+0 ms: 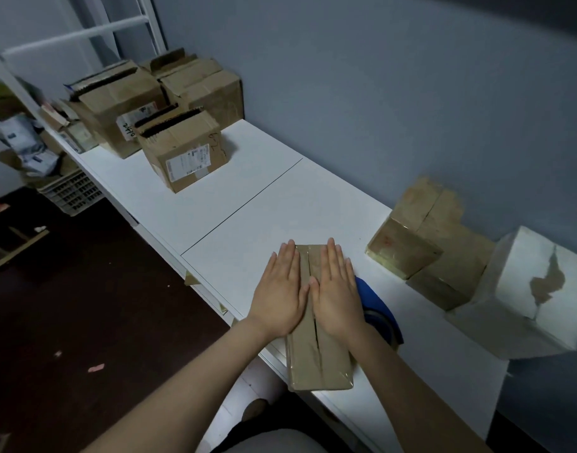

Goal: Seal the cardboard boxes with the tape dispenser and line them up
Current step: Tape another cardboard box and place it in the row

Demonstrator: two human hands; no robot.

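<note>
- Both palms lie flat on top of the small cardboard box (pixel 316 361). The left hand (pixel 280 292) and right hand (pixel 336 292) are side by side, fingers straight and close together, gripping nothing.
- Likely pressing the 2 flaps down (the centre seam gapes between the thumbs) so tape can go on.
- The box sits at the near edge of the white table (pixel 247 197).
- The blue tape dispenser (pixel 378 308) is just right of the box, partly hidden by the right wrist, within easy reach.
- Taped boxes (pixel 404 253) stand along the wall at right and open-topped boxes (pixel 182 148) at far left. Nothing blocks the box.
</note>
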